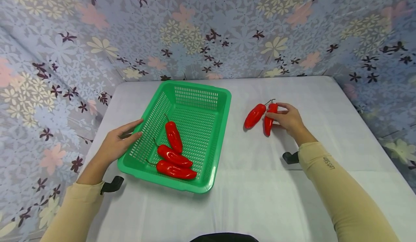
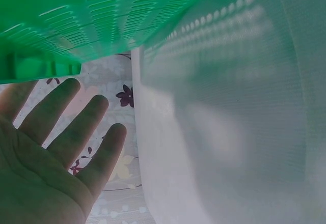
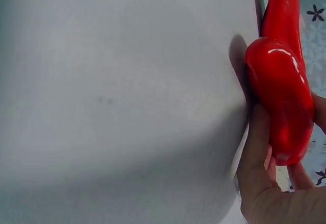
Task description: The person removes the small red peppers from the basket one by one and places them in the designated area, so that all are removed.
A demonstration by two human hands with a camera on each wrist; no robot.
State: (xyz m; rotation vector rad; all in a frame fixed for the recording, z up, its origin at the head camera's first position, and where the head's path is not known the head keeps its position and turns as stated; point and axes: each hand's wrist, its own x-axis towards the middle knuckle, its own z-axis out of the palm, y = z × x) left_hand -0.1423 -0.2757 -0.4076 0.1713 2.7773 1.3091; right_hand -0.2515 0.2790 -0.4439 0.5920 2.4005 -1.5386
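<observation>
My right hand (image 1: 289,119) pinches a red chili pepper (image 1: 269,121) between thumb and fingers at the table's right part. Another red pepper (image 1: 255,116) lies just left of it, their stems close together. In the right wrist view the held pepper (image 3: 280,91) shows its glossy side, with the second pepper (image 3: 283,15) behind. My left hand (image 1: 117,142) is at the left rim of a green plastic basket (image 1: 224,133). In the left wrist view its fingers (image 2: 79,132) extend fairly straight beside the basket wall. Three red peppers (image 1: 173,137) with thin stems lie inside the basket.
A white cloth covers the table (image 1: 247,198). Flower-patterned fabric (image 1: 214,29) rises behind the table and along both sides. A dark rounded object (image 1: 224,237) shows at the bottom edge of the head view.
</observation>
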